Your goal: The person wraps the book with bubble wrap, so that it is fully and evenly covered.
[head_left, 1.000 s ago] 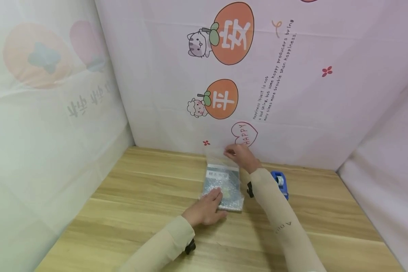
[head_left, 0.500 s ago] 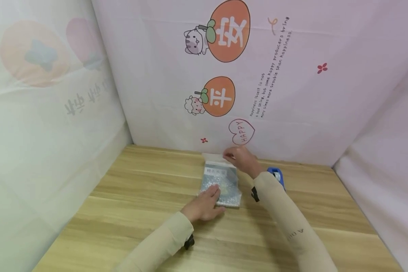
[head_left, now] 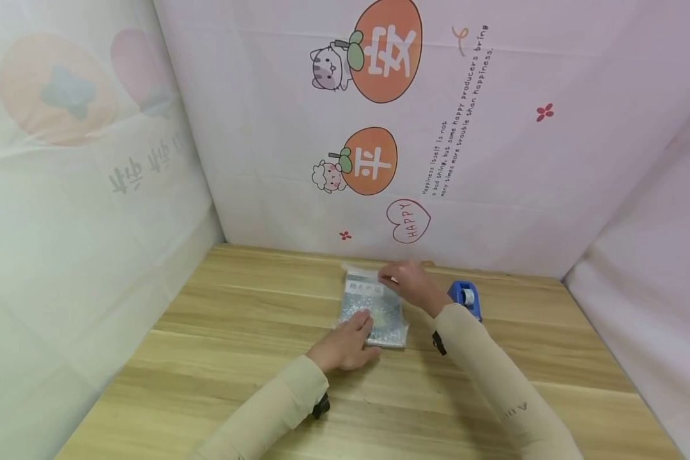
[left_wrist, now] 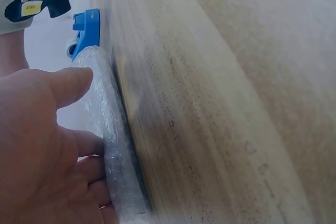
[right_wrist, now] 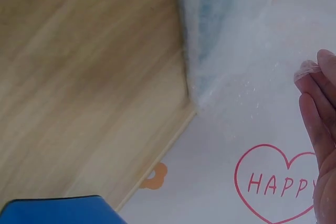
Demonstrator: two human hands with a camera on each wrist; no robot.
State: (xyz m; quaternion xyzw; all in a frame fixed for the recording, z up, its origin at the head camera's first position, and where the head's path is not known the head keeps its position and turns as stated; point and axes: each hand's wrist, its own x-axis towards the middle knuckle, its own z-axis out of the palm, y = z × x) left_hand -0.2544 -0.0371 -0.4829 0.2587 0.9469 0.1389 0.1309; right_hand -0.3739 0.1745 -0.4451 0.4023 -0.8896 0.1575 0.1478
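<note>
A bubble-wrap packet [head_left: 379,306] with a small label lies flat on the wooden table [head_left: 218,332], near the back wall. My left hand [head_left: 361,321] rests on its near left corner with straight fingers; in the left wrist view the left hand [left_wrist: 52,129] lies along the packet [left_wrist: 113,135]. My right hand [head_left: 385,276] pinches the clear flap [head_left: 359,269] at the packet's far edge, low over the packet. In the right wrist view the fingertips [right_wrist: 315,93] hold thin film beside the packet [right_wrist: 226,35].
A blue tape dispenser [head_left: 467,298] stands just right of my right forearm, also seen in the wrist views as a blue tape dispenser [left_wrist: 86,30] [right_wrist: 58,211]. Printed cloth walls [head_left: 494,160] close the table at back, left and right.
My right hand has brought the raised flap down and nearer, toward the packet's top. The left hand has stayed pressed on the packet.
</note>
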